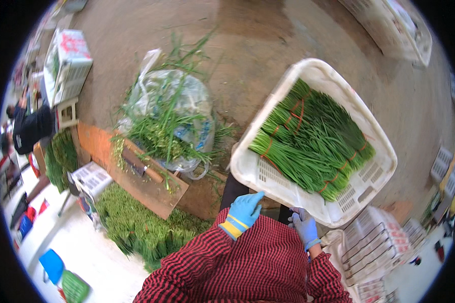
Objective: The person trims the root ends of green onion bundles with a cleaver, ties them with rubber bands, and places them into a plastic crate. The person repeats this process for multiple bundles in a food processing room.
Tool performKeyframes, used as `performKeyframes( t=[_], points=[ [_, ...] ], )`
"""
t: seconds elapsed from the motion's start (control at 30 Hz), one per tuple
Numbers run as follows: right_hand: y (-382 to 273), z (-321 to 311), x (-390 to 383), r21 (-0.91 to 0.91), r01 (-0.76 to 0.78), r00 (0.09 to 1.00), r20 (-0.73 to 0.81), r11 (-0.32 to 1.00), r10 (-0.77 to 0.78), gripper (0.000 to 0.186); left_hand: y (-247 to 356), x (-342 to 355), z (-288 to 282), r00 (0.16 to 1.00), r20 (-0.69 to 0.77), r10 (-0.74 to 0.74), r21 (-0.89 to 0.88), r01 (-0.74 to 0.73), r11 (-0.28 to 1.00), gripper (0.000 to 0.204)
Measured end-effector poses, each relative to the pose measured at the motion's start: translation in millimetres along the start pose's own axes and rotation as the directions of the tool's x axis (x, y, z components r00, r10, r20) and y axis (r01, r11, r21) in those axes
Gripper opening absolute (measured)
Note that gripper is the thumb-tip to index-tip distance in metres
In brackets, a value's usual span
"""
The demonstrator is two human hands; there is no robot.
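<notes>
A white plastic crate (268,184) stands in front of me, to the right. Inside lie several bundles of long green chives (313,151), tied with orange-red bands. My left hand (244,209), in a blue glove with a yellow cuff, is beside the crate's near left edge, its fingers stretched out and nothing visible in them. Close to the near edge of the same crate is my right hand (304,226) in a bluish-purple glove. Its fingers are slightly bent and apart, with no held thing showing.
To the left, a knife (145,166) with a wooden handle rests on a wooden board (159,194). Behind it sits a clear plastic bag (187,93) with green trimmings. A large pile of green stalks (136,217) lies at the near left. White crates (376,237) stand at the right.
</notes>
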State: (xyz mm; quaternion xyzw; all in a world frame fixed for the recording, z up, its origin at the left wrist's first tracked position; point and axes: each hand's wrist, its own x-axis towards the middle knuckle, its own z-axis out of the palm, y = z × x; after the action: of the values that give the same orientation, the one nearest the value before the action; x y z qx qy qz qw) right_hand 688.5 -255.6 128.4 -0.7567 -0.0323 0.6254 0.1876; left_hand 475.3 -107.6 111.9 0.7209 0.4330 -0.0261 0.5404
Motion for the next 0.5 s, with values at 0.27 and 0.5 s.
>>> performKeyframes(
  t=[0.27, 0.5],
  points=[
    [-79.9, 54.1, -51.1, -0.131, 0.025, 0.998, 0.068, 0.991, -0.016, 0.029, -92.5, -152.0, -35.9, 0.823, -0.088, -0.562, 0.254, 0.564, 0.786, 0.041],
    [-89.7, 74.3, -70.0, -0.268, 0.179, 0.963, 0.245, 0.947, -0.113, 0.03, -136.7, -282.7, 94.1, 0.639, 0.251, -0.727, -0.361, 0.759, 0.543, 0.041]
  ],
)
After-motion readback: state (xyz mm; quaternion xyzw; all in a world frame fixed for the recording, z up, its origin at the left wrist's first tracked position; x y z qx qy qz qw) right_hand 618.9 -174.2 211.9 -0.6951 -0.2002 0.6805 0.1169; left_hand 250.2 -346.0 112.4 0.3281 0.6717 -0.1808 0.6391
